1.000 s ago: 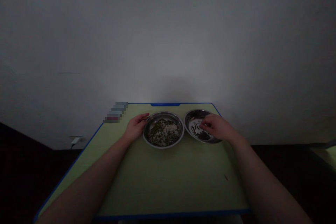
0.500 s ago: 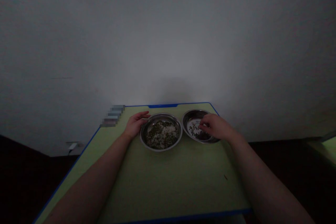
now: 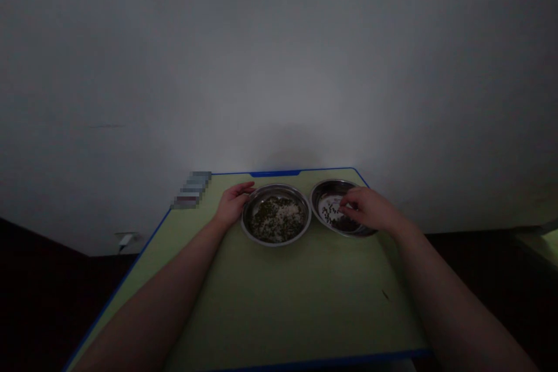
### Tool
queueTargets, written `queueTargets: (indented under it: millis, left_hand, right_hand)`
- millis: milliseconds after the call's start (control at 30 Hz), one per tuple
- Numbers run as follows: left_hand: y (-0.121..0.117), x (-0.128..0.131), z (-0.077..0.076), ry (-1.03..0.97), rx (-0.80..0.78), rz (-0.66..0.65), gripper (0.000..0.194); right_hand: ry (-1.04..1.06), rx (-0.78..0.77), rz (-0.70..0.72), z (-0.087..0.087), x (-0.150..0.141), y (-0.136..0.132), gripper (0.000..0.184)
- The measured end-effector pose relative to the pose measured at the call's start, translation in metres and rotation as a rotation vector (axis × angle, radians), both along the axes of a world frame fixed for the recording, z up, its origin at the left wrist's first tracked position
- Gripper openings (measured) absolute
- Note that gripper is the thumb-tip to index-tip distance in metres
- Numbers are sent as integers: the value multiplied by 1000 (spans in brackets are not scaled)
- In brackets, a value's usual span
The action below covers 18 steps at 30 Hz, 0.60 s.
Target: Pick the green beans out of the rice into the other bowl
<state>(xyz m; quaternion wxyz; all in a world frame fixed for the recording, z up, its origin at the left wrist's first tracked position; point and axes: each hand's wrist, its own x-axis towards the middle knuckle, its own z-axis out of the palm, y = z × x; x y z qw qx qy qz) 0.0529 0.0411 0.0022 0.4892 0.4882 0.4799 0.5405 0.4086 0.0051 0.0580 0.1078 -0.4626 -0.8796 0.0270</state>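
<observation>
Two round metal dishes stand side by side at the far end of a pale green table point(image 3: 279, 296). The left dish point(image 3: 276, 238) holds a mix of white grains and dark green beans. My left hand point(image 3: 233, 203) rests against its left rim, fingers curved along the edge. The right dish point(image 3: 325, 192) holds a few dark beans. My right hand point(image 3: 368, 209) hovers over this dish with its fingertips pinched together; what they hold, if anything, is too small to make out.
The table has a blue edge and stands against a plain white wall point(image 3: 279, 58). A blurred small object point(image 3: 192, 190) sits at the table's far left corner. A tiny dark speck point(image 3: 385, 294) lies on the table near my right forearm. The surroundings are dark.
The view shifted slightly. Both hands kept their places at the dishes; the right hand's fingers stayed over the right dish.
</observation>
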Motion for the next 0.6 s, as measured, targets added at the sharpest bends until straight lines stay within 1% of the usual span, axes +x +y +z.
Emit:
queueTargets:
  millis: [133, 200, 267, 367, 500, 600]
  left_hand:
    - [1, -2, 1, -5, -2, 1, 44]
    - [2, -6, 1, 5, 14, 39, 41]
    - [1, -11, 0, 24, 47, 105, 38]
    - [-1, -15, -1, 25, 67, 171, 34]
    - [-3, -13, -4, 51, 34, 147, 31]
    - [-3, -10, -5, 105, 45, 106, 31]
  right_hand:
    - [26, 1, -2, -2, -2, -1, 22]
    - [56, 10, -4, 0, -8, -3, 23]
    - [77, 15, 8, 5, -19, -4, 23]
    - [55, -10, 87, 14, -46, -5, 21]
    - [-105, -121, 238, 24, -88, -1, 19]
    - [-264, -169, 228, 27, -114, 4, 17]
